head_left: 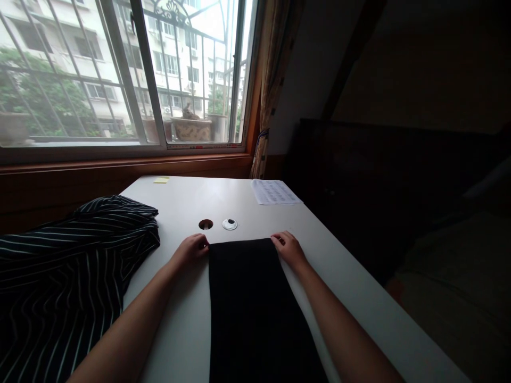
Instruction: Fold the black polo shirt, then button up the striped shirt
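on a white table by a window, a paper bears print too small to read. black cloth lies along the table's near part, far corners pinched by the left hand and right hand.

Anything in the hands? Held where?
Black cloth, by its two far corners: left hand at the left corner, right hand at the right.
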The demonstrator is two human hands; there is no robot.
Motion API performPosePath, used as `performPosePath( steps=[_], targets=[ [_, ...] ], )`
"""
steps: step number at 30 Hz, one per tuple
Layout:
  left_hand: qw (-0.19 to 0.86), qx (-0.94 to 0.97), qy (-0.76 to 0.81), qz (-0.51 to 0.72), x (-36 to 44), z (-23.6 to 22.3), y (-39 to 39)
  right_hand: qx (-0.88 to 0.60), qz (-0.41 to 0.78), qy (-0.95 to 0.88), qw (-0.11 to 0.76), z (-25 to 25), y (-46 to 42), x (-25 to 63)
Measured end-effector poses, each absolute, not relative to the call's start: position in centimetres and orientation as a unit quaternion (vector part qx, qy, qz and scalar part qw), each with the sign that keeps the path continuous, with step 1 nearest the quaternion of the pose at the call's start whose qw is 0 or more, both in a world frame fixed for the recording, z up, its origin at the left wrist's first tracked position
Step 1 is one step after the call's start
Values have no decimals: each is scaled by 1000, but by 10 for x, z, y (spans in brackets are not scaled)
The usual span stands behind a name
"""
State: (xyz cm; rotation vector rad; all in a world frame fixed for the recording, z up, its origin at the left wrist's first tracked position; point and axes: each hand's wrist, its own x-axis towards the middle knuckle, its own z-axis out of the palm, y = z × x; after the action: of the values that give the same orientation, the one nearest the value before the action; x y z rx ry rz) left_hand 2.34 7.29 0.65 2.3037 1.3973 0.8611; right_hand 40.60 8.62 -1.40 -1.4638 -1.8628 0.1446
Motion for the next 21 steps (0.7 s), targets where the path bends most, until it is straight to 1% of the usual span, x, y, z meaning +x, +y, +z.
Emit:
performPosePath(
  steps=[21],
  targets=[
    [125, 778, 522, 327, 20, 4, 63, -591, 67, -713, 372, -15, 74, 413]
  ],
)
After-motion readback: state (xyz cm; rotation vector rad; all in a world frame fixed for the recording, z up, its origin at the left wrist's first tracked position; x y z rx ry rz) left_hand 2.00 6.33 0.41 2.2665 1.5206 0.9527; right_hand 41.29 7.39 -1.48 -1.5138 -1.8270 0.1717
